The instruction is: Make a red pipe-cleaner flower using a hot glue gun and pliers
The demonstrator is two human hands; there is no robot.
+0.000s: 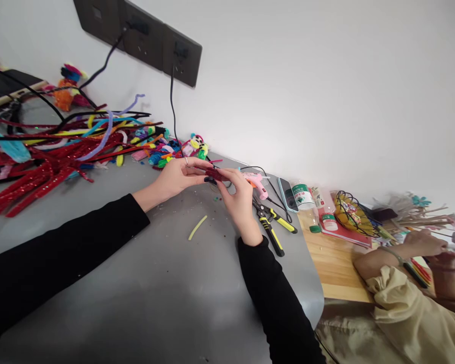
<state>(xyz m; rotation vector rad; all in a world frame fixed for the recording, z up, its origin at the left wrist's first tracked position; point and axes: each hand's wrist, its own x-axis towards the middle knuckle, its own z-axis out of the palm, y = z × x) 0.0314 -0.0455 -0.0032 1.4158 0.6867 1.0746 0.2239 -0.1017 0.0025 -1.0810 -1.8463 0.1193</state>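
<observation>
Between my two hands is a small dark red fuzzy piece, which looks like bent pipe cleaner. My left hand pinches its left end, fingers closed. From the other side my right hand grips it between thumb and fingers. Just beyond my right hand lies a pink glue gun. Pliers with yellow and black handles rest beside my right wrist. A short pale yellow pipe cleaner piece lies on the grey table below my hands.
Red, black and coloured pipe cleaners heap at the left, with small fuzzy figures near the wall. A phone, a plastic bottle and a wire basket stand right. Cords hang from wall sockets. Another person's arm is far right.
</observation>
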